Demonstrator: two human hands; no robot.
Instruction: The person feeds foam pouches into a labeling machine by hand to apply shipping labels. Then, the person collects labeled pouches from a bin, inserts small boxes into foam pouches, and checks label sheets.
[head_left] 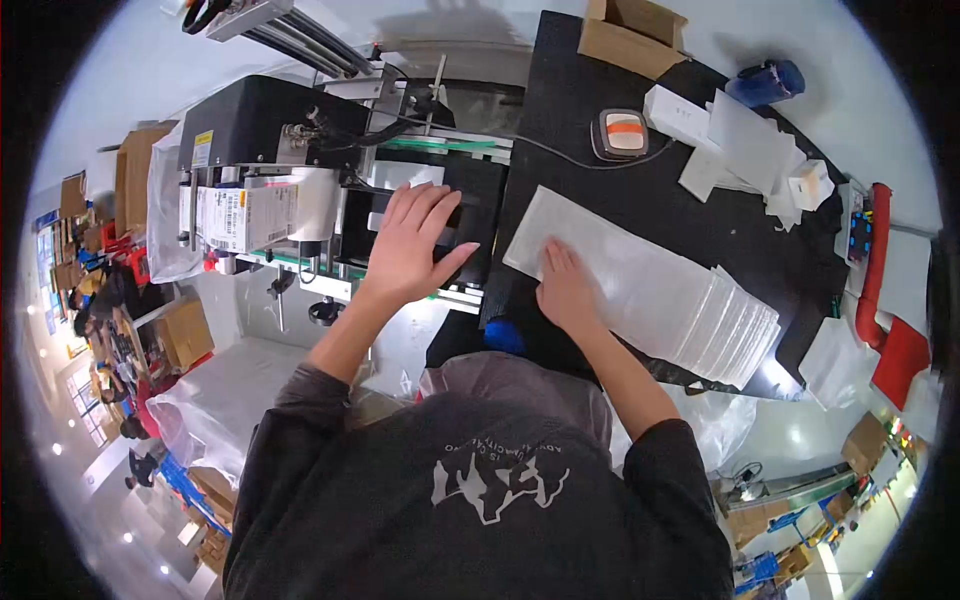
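Observation:
My left hand (412, 248) hovers over, or lies on, the dark conveyor belt (485, 205) of a machine; I cannot tell if it touches. Its fingers are stretched and the thumb stands apart. Just beyond the fingertips, a flat white piece (410, 174) shows on the belt, partly hidden by the hand. My right hand (568, 285) lies with extended fingers on the near left part of a fanned stack of whitish, shiny plastic packets (665, 290). The stack spreads rightward over the black table (590, 190). Nothing is gripped by either hand.
Left of the belt stands a black machine head (270, 120) with a band of printed labels (245, 215). On the table are a square device (620, 135) with a cable, white boxes (675, 115), papers (745, 140), an open carton (632, 38) and a blue bottle (765, 83).

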